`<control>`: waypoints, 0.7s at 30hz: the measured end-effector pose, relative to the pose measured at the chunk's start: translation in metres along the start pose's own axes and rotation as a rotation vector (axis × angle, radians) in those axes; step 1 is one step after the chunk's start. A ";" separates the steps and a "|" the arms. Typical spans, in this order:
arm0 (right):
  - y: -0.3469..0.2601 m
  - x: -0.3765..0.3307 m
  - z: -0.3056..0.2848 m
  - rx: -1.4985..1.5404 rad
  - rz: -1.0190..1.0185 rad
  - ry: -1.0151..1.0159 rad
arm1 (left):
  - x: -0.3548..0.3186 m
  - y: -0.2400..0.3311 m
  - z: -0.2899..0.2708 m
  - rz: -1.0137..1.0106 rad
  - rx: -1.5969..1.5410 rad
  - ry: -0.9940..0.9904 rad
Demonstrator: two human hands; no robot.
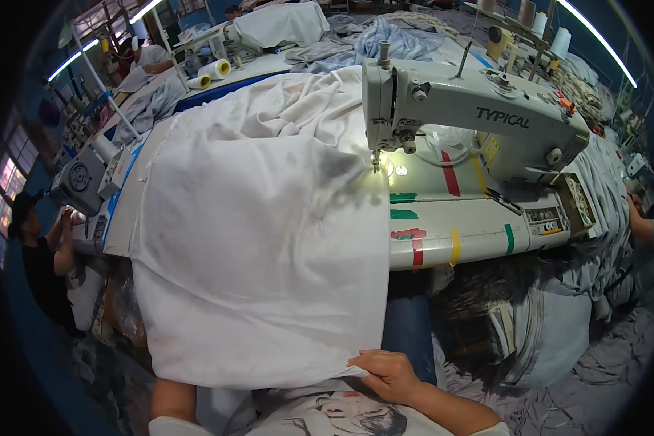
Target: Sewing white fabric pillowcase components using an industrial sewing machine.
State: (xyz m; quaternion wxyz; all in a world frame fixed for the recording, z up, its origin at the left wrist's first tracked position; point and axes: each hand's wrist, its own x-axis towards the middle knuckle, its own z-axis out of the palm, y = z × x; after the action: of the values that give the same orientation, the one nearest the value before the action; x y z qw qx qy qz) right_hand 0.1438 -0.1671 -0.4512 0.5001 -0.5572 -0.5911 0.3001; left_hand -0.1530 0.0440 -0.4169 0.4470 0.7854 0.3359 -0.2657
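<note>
A large piece of white fabric (261, 254) spreads over the table of a sewing machine (450, 102) and hangs over its front edge toward me. Its right edge runs up beside the lit needle area (376, 161). My right hand (389, 372) pinches the near right corner of the fabric, low in front of my body. Only my left forearm (173, 400) shows at the lower edge; the left hand is hidden under the fabric. Farther back on the table the fabric lies in loose folds.
Coloured tape marks the machine bed (450, 243). A small parts tray (546, 220) sits at its right end. Grey cloth (596, 196) is heaped to the right, bundled fabric (548, 334) below. People work at left (40, 254) and far right. Yellow-white thread cones (214, 70) lie behind.
</note>
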 end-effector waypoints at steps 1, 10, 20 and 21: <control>0.007 0.000 0.002 -0.037 0.030 -0.020 | -0.002 -0.011 0.005 -0.104 0.076 -0.166; -0.022 0.010 -0.016 0.035 0.075 -0.177 | 0.069 0.147 -0.043 0.799 -0.268 0.147; -0.014 0.013 -0.037 0.344 0.230 -0.111 | 0.339 0.230 -0.219 0.513 0.333 1.167; -0.010 0.016 -0.036 0.417 0.239 -0.100 | 0.344 0.236 -0.225 0.508 0.313 1.218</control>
State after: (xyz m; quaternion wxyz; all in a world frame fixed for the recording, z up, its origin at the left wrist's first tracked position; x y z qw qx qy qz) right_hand 0.1759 -0.1613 -0.4266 0.5355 -0.4921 -0.4703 0.4999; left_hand 0.2714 0.2531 -0.4369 0.1076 0.9049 0.2905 0.2917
